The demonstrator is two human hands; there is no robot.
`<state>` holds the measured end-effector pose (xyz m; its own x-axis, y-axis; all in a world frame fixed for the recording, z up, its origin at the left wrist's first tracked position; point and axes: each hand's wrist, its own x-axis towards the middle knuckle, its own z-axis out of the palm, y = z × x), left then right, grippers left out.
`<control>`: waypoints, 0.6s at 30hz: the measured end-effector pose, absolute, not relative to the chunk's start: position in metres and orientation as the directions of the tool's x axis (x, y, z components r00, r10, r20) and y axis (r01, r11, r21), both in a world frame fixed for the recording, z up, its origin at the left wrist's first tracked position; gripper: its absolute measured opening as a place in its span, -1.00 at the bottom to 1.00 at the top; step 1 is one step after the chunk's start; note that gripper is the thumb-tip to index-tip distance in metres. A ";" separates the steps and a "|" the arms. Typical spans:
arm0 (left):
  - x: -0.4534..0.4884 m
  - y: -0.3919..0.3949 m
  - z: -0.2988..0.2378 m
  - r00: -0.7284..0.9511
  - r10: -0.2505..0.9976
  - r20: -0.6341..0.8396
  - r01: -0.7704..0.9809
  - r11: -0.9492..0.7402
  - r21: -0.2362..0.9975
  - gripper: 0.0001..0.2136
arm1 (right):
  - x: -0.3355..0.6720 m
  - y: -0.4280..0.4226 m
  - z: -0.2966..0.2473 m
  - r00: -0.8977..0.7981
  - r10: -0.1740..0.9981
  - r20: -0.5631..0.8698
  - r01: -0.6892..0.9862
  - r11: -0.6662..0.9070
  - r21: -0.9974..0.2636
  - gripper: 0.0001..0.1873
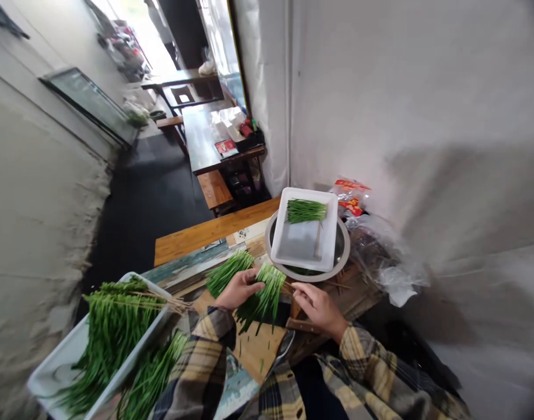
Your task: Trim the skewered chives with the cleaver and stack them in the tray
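My left hand (238, 290) is closed on a bunch of green chives (269, 286), pale ends up and dark tips hanging over the wooden cutting board (253, 350). Close by on the right, my right hand (317, 304) pinches a thin wooden skewer (288, 286) at the bunch's side. How far the skewer passes into the chives is hidden. Another pile of chives (227, 271) lies just beyond my left hand. A brown wooden knife handle (302, 325) rests below my right hand, with the blade mostly covered.
A white tray (282, 245) holding short chives (306, 211) sits on a metal bowl (344, 256). Plastic bags (392, 262) lie to its right. At left, a long white tray (138, 353) carries skewered chives (118, 326); more chives (155, 373) lie beside it. Dining tables (201, 137) stand beyond.
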<state>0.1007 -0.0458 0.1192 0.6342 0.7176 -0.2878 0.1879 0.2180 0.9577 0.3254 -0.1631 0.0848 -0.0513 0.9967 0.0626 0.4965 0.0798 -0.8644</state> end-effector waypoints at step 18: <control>0.066 -0.066 0.109 0.082 0.901 -0.427 0.199 0.405 0.892 -0.45 | 0.405 -0.026 0.056 0.563 0.825 -0.054 -0.058 -0.026 -0.998 -0.49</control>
